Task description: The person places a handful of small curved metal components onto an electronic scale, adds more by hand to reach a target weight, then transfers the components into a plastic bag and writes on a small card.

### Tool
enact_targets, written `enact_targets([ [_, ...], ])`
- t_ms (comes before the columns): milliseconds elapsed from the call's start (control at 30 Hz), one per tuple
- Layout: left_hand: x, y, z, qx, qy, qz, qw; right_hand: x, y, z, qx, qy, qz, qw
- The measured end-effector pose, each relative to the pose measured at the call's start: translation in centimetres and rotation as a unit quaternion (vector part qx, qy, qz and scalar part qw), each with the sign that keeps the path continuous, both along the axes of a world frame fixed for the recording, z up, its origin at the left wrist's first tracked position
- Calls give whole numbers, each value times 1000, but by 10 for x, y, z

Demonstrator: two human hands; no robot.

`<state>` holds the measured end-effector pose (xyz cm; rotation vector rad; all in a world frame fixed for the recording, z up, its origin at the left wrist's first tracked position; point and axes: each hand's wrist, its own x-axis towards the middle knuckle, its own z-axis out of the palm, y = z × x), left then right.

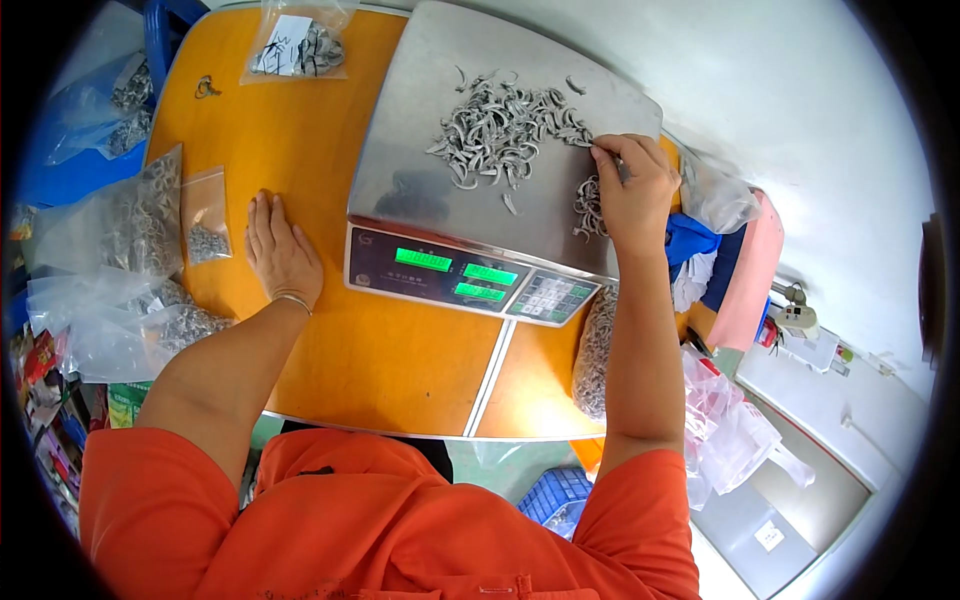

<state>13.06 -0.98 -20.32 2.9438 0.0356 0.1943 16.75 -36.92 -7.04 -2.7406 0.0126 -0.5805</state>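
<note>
A digital counting scale (400, 150) with a steel pan and lit green displays stands on the orange table. Small curved grey metal pieces (500, 130) lie in a loose heap on the pan. My right hand (637, 185) is over the pan's right side, thumb and fingertips pinched at the heap's right edge on one of the curved pieces. A smaller cluster of pieces (588, 208) sits under and beside that hand, partly hidden by it. My left hand (280, 248) rests flat on the table left of the scale, fingers stretched out, holding nothing.
Clear bags of metal parts (150, 220) crowd the table's left edge, with a small zip bag (207, 215) beside them. A labelled bag (300, 45) lies at the back. Another full bag (595, 350) stands by the scale's front right. A blue basket (555, 495) is below the table.
</note>
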Motion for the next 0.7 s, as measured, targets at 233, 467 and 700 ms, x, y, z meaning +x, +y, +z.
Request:
enact_targets([
  [233, 0, -1, -1, 3, 1, 1, 1000, -2, -2, -2, 32, -8, 15, 999],
  [467, 0, -2, -1, 2, 2, -2, 1000, -2, -2, -2, -5, -9, 45, 999],
  [700, 0, 1, 0, -1, 4, 1, 1000, -12, -13, 17, 31, 74, 64, 995],
])
